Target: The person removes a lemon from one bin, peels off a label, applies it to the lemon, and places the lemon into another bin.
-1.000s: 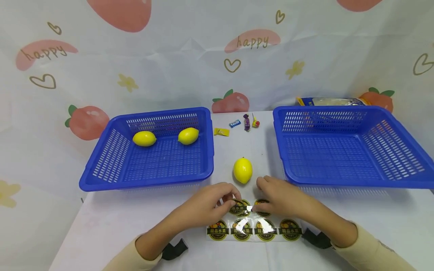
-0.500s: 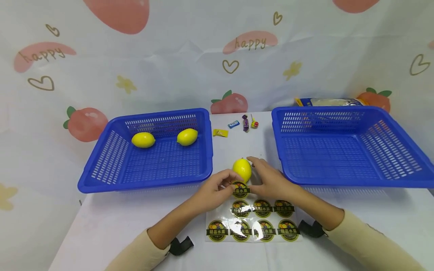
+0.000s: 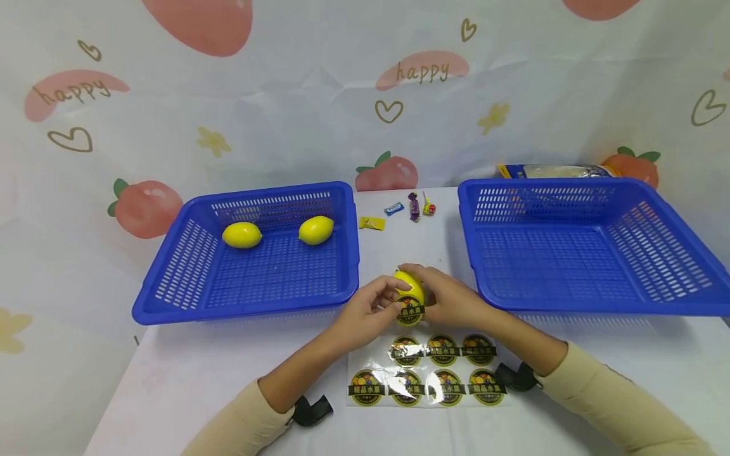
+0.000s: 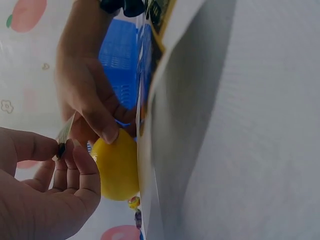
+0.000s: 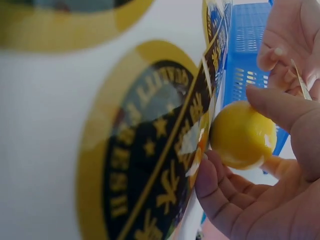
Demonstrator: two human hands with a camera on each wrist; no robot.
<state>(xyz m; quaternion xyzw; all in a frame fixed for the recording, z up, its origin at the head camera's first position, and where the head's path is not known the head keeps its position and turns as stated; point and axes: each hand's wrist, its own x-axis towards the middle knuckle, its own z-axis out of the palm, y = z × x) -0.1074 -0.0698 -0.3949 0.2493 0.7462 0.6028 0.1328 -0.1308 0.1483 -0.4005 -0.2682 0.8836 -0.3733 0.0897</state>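
Observation:
In the head view my left hand (image 3: 365, 316) pinches a round black-and-gold fruit sticker (image 3: 410, 313) between thumb and finger, close over the near side of a yellow lemon (image 3: 415, 289). My right hand (image 3: 456, 301) grips this lemon from the right, fingers round its far side and thumb on the near side. Seen from the left wrist, the sticker (image 4: 64, 137) stands edge-on, beside the lemon (image 4: 118, 167). The right wrist view has the lemon (image 5: 242, 135) between right thumb and fingers. A sheet of the same stickers (image 3: 372, 358) lies below both hands.
A blue basket (image 3: 245, 311) with two lemons (image 3: 242, 235) stands on the left, another blue basket (image 3: 593, 307) on the right. Between them, farther back, lie several wrapped candies (image 3: 414, 208). A packet (image 3: 559, 171) sits behind the right basket.
My left hand has lifted one sticker off the sheet and carried it up to the lemon. My right hand has moved from the sheet to the lemon and closed round it.

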